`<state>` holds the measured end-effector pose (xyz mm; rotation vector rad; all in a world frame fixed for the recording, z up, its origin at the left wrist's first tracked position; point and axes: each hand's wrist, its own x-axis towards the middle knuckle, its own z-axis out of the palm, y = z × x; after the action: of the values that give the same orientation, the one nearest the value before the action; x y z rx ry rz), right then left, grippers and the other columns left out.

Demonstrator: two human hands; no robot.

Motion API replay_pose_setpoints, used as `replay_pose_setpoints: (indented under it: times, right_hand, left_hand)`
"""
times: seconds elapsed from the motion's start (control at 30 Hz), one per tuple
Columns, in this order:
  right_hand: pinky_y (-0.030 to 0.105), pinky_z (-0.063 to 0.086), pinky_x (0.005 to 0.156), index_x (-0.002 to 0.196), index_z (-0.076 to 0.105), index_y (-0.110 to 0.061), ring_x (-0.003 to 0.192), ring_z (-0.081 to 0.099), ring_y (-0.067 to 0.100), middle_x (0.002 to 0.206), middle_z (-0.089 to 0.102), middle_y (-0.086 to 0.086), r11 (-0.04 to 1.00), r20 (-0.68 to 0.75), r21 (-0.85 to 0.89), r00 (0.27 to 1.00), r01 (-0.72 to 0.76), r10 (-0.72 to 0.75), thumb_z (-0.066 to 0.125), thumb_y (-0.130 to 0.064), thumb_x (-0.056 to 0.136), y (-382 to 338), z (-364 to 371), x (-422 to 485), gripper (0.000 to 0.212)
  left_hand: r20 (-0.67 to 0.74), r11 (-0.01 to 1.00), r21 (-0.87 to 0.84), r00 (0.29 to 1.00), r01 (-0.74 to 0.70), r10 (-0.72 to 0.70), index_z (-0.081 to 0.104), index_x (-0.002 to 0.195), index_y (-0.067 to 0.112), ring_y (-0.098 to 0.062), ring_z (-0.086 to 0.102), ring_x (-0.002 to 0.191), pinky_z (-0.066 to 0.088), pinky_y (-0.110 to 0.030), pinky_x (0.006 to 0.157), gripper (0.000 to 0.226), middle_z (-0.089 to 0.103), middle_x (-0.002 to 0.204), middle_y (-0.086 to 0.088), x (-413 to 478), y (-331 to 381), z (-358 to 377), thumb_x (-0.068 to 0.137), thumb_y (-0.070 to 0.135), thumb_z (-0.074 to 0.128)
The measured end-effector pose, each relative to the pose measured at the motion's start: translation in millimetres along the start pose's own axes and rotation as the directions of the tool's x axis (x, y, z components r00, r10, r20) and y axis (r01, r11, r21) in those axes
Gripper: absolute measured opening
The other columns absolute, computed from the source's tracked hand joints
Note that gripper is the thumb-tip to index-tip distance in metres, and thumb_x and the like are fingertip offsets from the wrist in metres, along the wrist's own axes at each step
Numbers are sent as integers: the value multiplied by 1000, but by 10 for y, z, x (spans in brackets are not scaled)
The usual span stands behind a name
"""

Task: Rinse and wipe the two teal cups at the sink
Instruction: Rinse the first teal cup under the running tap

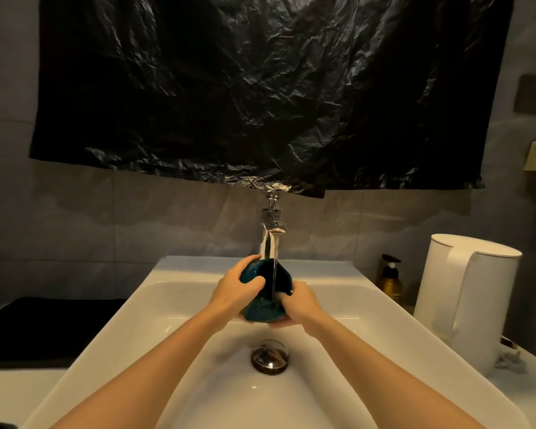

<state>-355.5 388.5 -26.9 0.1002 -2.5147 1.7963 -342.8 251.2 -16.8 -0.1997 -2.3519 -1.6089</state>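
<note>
Mid-rinse: holding teal cup (279,278) under the running tap (271,232), over the sink (136,323), with left hand (234,294) curled round its rim, right hand (302,303) gripping lower down. Next, likely: turning it, then wiping.

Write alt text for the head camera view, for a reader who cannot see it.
A left hand and a right hand hold a glossy teal cup under water running from a chrome tap over a white rectangular sink. A white kettle and an amber pump bottle stand at right; a crinkled black plastic sheet hangs above.
</note>
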Motion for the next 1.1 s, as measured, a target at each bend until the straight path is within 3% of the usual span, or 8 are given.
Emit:
replay_pose_setpoints:
  times: [0.1,0.23,0.4,0.53,0.7,0.87,1.0,1.1]
  right_hand:
    - [38,60,72,98,58,-12,87,69,30,104,68,13,980,-65,-198,997,31,-45,46,-19,99,34,-20,24,14]
    - [35,59,76,109,50,-22,102,60,25,104,61,3,995,289,98,957,-27,-2,54,4,91,-8,-18,-51,31]
    - [39,61,66,106,57,-15,92,65,28,111,65,13,997,-58,-49,997,57,-59,42,-10,99,9,13,0,17]
    - [37,59,75,119,46,-22,104,57,24,118,58,6,991,247,133,968,20,-53,50,11,87,1,-42,-9,45]
    - [39,49,94,128,50,-16,112,55,26,121,59,8,946,-34,-250,974,207,-222,42,-4,96,73,-39,77,35]
    - [36,55,82,130,40,-20,113,52,23,117,51,1,985,217,-109,970,135,-109,46,9,88,55,-65,50,52]
    - [41,51,93,127,50,-18,107,56,24,121,59,6,959,-76,-222,977,178,-199,40,-6,98,70,-36,91,33]
    - [46,55,85,120,44,-15,105,57,28,119,55,8,984,-131,-160,986,77,-99,38,-9,99,28,-30,86,23]
  left_hand:
    - [16,999,54,1000,3,-3,47,128,39,-18,51,108,49,-41,95,43,53,115,8,-2,-4,-1,89,23,53]
    - [-14,992,125,1000,-25,27,50,121,42,-17,53,107,47,-39,97,40,56,114,9,14,-24,-65,84,26,53]
    - [22,995,68,997,-73,71,50,115,44,-15,53,104,49,-33,91,37,57,110,9,17,-5,-35,87,19,53]
    - [31,992,91,996,-87,84,51,117,42,-15,52,106,48,-33,93,39,57,114,8,19,-26,-61,87,17,54]
    - [100,995,59,992,-79,72,52,126,31,-16,51,108,47,-30,89,38,54,113,6,-24,21,-18,92,15,50]
    - [88,995,47,993,-88,84,55,125,31,-15,52,109,47,-29,90,39,56,119,5,-14,-2,-86,91,13,51]
    - [124,998,-41,991,-55,59,51,126,35,-13,52,103,52,-27,75,34,52,111,11,-46,82,-50,93,29,55]
    - [133,991,-123,989,-54,70,44,129,37,-8,53,99,50,-18,68,46,49,111,13,-49,135,-1,88,37,63]
